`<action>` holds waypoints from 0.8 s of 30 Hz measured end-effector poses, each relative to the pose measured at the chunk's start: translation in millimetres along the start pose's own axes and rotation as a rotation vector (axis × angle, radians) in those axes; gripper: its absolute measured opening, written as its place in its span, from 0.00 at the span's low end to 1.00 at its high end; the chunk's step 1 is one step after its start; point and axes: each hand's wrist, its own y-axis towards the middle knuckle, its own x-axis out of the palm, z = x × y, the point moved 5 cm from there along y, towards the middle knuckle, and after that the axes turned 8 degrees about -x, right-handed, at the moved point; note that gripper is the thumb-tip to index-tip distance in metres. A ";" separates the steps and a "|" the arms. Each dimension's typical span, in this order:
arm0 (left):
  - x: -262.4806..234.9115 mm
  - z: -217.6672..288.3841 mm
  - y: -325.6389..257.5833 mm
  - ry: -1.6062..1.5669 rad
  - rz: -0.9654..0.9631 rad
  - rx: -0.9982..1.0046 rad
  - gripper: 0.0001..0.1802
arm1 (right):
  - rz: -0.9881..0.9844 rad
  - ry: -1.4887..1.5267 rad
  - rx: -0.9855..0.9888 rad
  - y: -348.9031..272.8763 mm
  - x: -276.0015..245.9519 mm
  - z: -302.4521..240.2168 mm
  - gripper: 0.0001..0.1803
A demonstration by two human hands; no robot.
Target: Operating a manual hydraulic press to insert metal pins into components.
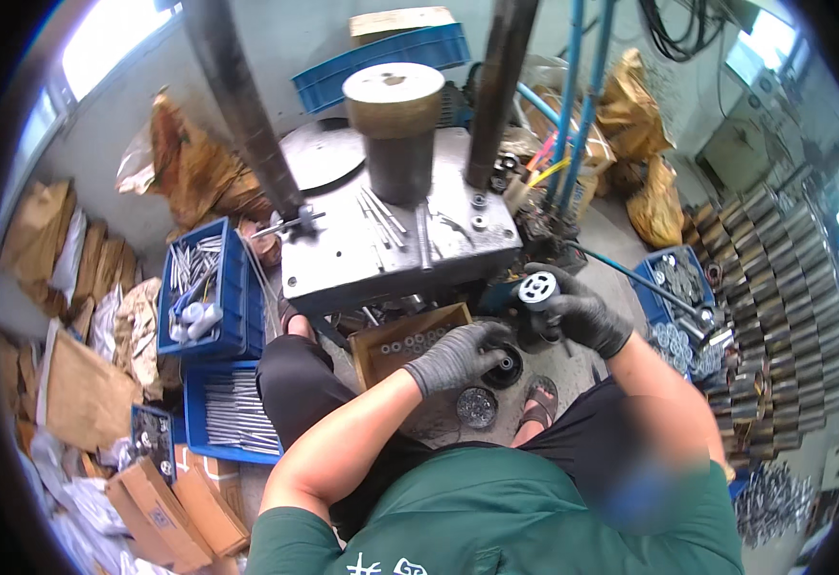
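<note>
My right hand [587, 313], in a grey glove, grips a cylindrical metal part [537, 288] with a pale, slotted round end face turned up. My left hand [458, 357], gloved alike, reaches over the rim of a black round dish [506, 376]. Its thumb and fingers are apart, and nothing shows between them. A small ring-shaped piece lies in that dish, close to the fingertips. Below it stands a round container [477, 407] of small shiny pieces. An open wooden box [370, 362] with several small rings is left of my left hand.
Ahead stands a press with a metal table [343, 265] bearing loose rods [381, 216], between two dark columns. Blue crates [194, 422] of rods are at left. Stacked metal cylinders [774, 326] and a blue crate of parts [680, 278] stand at right. A blue hose [630, 280] crosses near my right hand.
</note>
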 end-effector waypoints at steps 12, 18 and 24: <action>-17.5 -27.4 -11.2 -0.505 0.313 -0.074 0.18 | 0.074 -0.121 -0.481 79.5 127.2 -1.5 0.35; -12.3 -47.2 -26.0 -0.840 0.262 -0.413 0.09 | 0.112 -0.627 -0.621 142.5 126.1 -82.2 0.35; -23.1 -54.2 -16.9 -0.941 0.267 -0.456 0.07 | 0.091 -1.035 -0.726 212.3 143.6 -157.0 0.32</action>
